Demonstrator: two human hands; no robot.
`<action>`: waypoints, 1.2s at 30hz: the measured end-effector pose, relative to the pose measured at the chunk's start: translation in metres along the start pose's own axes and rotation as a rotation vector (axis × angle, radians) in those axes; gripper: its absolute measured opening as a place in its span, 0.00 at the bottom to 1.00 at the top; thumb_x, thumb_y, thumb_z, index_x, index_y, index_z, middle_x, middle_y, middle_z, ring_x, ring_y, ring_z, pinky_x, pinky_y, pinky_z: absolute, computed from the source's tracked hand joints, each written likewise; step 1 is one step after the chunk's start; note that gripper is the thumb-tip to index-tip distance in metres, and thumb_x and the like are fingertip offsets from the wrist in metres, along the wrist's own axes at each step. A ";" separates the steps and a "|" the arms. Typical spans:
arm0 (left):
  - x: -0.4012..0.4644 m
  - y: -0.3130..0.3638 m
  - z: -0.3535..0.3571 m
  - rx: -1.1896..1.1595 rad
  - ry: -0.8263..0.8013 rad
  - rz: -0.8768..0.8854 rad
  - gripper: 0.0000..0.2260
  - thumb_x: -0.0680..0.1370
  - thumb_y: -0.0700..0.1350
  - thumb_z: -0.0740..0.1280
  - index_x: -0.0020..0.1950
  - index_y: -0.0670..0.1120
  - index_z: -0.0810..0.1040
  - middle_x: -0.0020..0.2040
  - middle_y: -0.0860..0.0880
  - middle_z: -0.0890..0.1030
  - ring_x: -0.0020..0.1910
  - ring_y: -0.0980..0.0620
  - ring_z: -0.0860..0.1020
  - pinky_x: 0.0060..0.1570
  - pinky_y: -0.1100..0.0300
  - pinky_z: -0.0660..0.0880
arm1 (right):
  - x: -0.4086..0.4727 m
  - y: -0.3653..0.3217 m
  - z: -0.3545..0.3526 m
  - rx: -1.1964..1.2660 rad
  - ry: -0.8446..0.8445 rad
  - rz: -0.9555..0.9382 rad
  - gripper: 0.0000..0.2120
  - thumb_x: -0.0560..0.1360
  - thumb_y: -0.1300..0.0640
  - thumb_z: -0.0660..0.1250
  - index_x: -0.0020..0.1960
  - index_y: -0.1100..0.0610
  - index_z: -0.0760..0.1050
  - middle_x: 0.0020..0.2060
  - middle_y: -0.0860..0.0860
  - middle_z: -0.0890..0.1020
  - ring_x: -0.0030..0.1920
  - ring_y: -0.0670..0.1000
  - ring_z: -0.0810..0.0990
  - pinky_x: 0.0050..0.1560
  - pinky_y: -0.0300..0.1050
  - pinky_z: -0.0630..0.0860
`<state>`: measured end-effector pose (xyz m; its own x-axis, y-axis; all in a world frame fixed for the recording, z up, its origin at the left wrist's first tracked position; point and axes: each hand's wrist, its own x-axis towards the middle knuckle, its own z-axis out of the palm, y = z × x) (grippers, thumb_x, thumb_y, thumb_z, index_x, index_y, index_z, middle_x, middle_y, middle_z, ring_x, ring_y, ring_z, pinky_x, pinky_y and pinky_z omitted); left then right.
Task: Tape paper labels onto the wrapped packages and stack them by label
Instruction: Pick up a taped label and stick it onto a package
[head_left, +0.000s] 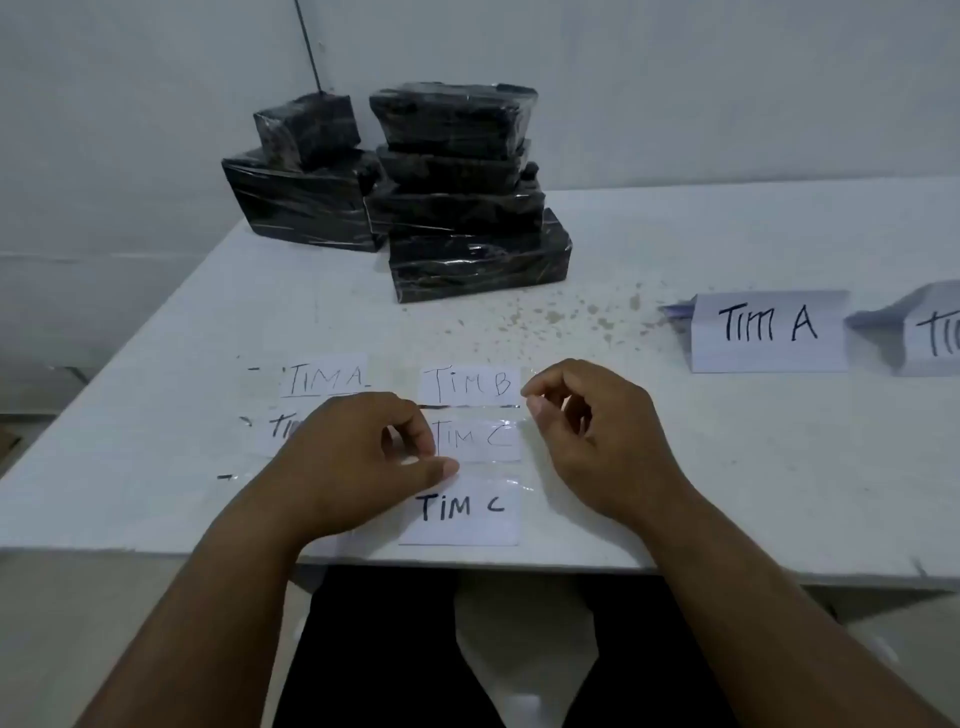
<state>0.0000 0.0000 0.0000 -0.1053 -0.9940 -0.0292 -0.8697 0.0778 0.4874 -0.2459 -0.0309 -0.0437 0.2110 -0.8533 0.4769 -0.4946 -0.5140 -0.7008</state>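
Both hands work the taped middle TIM C label (475, 440), left hand (358, 457) pinching its nine-o'clock edge and right hand (592, 441) curled at three o'clock, seemingly gripping tape, probably to peel it free.

Single head-worn camera is looking forward and down, close over the white table (675, 467), facing the wall (675, 78).

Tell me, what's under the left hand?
The left hand covers most of a paper label on the table; only "Ti" shows, so its team letter is hidden. Its fingertips touch a taped TIM C label.
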 end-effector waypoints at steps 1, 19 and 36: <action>0.000 0.001 0.000 0.013 -0.004 -0.007 0.14 0.66 0.67 0.76 0.40 0.59 0.81 0.41 0.65 0.80 0.43 0.65 0.76 0.37 0.64 0.68 | -0.001 0.001 0.000 0.026 -0.036 0.002 0.01 0.77 0.54 0.71 0.47 0.48 0.81 0.39 0.40 0.81 0.40 0.46 0.79 0.38 0.32 0.72; -0.008 0.023 -0.006 0.078 -0.106 -0.082 0.07 0.67 0.59 0.80 0.40 0.60 0.85 0.48 0.63 0.79 0.47 0.62 0.77 0.44 0.62 0.71 | -0.006 -0.012 -0.004 -0.117 -0.368 -0.069 0.13 0.71 0.40 0.75 0.48 0.47 0.88 0.33 0.43 0.81 0.36 0.45 0.78 0.36 0.43 0.75; -0.010 0.018 0.003 0.082 -0.161 -0.033 0.06 0.80 0.53 0.69 0.43 0.57 0.78 0.48 0.59 0.78 0.48 0.60 0.75 0.47 0.61 0.69 | -0.006 -0.006 -0.002 -0.122 -0.389 -0.002 0.10 0.71 0.38 0.73 0.43 0.44 0.84 0.37 0.41 0.80 0.43 0.45 0.78 0.39 0.38 0.73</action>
<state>-0.0160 0.0115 0.0061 -0.1459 -0.9715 -0.1870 -0.9097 0.0575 0.4112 -0.2454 -0.0220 -0.0415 0.5041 -0.8337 0.2256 -0.5850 -0.5218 -0.6209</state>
